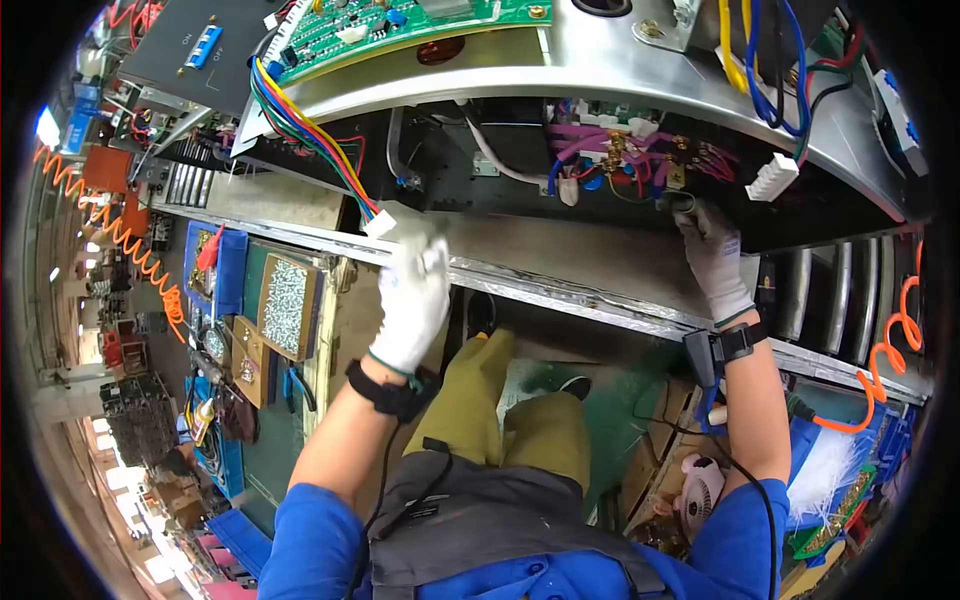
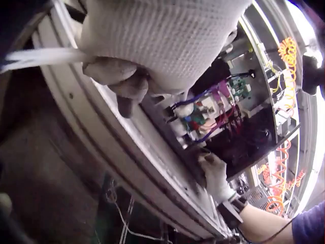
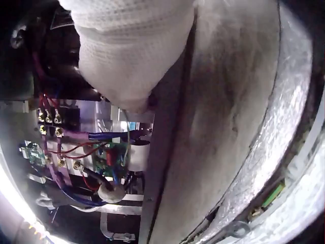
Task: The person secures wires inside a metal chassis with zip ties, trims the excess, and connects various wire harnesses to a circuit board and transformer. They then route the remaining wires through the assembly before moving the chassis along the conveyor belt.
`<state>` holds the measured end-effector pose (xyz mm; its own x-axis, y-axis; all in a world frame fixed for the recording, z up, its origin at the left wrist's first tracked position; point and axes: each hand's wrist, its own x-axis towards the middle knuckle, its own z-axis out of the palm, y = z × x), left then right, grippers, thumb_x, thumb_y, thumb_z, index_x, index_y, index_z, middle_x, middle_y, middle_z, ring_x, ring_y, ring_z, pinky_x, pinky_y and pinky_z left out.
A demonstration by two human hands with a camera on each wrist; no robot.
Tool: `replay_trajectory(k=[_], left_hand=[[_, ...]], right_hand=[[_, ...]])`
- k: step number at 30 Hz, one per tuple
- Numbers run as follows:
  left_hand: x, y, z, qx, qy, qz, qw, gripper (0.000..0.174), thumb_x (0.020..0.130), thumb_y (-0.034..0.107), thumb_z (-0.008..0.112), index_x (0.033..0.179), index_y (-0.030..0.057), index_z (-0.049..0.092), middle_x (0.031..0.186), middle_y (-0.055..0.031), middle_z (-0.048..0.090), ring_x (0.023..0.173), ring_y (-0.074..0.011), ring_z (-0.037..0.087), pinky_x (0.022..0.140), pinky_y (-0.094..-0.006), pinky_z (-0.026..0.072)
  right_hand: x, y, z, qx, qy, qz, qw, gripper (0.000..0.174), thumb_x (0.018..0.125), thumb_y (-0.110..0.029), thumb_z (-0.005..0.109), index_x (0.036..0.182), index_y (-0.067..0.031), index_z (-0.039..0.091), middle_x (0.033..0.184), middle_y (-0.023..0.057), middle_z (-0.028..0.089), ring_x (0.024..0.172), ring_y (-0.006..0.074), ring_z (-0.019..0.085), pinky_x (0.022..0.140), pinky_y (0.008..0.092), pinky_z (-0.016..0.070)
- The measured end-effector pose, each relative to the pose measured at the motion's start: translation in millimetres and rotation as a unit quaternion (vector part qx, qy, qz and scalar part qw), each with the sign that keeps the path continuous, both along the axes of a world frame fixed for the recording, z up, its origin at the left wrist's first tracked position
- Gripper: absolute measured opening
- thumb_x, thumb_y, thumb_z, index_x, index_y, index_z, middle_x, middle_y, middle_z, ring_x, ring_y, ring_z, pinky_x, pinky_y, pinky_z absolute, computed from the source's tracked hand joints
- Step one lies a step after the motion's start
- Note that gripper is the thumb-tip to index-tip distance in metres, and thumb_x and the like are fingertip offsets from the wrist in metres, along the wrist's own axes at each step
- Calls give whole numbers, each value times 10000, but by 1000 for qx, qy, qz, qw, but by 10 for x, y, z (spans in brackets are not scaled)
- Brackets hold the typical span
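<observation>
My left hand (image 1: 412, 300), in a white knit glove with grey fingertips, is raised in front of the open metal chassis (image 1: 640, 85). Its fingers (image 2: 129, 91) are curled in the left wrist view, and a blurred white strip (image 2: 45, 57) sticks out from them. Gloved likewise, my right hand (image 1: 712, 255) reaches to the chassis's lower front edge. Its fingertips (image 2: 204, 156) lie at that edge, beside purple and blue wires (image 1: 600, 140) and brass terminals. In the right wrist view the glove hides those fingertips, so I cannot tell what they hold.
A multicoloured cable with a white connector (image 1: 380, 223) hangs near my left hand; another white connector (image 1: 772, 178) hangs at right. Below the chassis runs a metal rail (image 1: 560, 290). A screw tray (image 1: 288, 305) stands left, a blue bin of white strips (image 1: 825, 475) right.
</observation>
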<state>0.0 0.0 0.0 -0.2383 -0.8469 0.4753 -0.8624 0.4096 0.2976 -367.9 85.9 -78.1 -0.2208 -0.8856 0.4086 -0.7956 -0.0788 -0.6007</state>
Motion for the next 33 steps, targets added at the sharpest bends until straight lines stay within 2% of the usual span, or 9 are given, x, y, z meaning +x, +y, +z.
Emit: replay_trajectory(k=[7,9,14,17,22,25,31,32,33], left_hand=[[-212,-690,333,72,-152,4,986,282,904,188,528,1156,86,605,1123,-139,621,902,-343,653,735,-419,535],[-293,-811,293,149,-355,2,923,288,895,212,539,1151,94,600,1204,-120,586,920,-316,662,724,-416,548],[-579,-1232,155,350,-361,127,855,238,932,202,549,1105,91,668,1122,-125,674,1011,-282,670,747,-364,564],[-743,-1135,298,287,-456,85,838,205,915,186,556,1045,146,709,1060,-52,708,1003,-236,679,774,-303,553],[-469,-1262,73,266,-386,95,878,235,922,254,519,1021,166,712,1060,-84,695,974,-264,677,754,-381,552],[-141,-980,117,108,-277,-165,940,200,862,266,558,967,168,697,919,-86,656,851,-305,648,691,-449,519],[-59,-780,435,448,62,-100,886,314,814,201,743,1014,-29,667,872,-49,662,720,-120,566,671,-257,468],[-42,-805,364,411,58,-165,895,305,818,234,734,991,-8,669,785,-46,643,670,-114,570,619,-262,468],[-29,-809,267,372,56,-226,898,299,822,268,725,967,12,671,699,-43,624,620,-108,575,567,-267,468]], right_hand=[[89,-60,65,0,1,19,1000,152,778,-21,634,925,-49,608,840,165,598,756,373,595,636,407,478],[83,-44,48,-20,-12,7,1000,147,774,-18,634,915,-48,603,818,168,585,738,376,586,625,415,468],[-75,30,66,89,53,74,992,128,791,-53,633,917,-67,614,869,175,607,808,370,609,675,422,496],[-24,1,-98,5,61,24,998,114,791,-72,636,902,-82,612,859,165,605,817,364,609,686,425,500],[4,-6,89,84,21,49,995,115,823,-106,631,934,-79,618,901,162,623,853,373,602,703,421,498],[2,-28,100,77,29,38,996,121,817,-126,644,923,-75,617,895,165,621,860,378,598,714,427,492],[305,157,220,16,124,-111,986,303,801,-215,700,1066,-77,652,1066,194,627,985,383,592,820,437,497],[496,246,329,56,78,-146,985,389,792,-232,712,1133,-60,637,1153,209,605,1062,361,583,873,447,487],[811,255,-149,-57,-346,-197,915,421,805,-272,717,1134,-26,624,1138,201,611,1055,318,591,882,449,481]])
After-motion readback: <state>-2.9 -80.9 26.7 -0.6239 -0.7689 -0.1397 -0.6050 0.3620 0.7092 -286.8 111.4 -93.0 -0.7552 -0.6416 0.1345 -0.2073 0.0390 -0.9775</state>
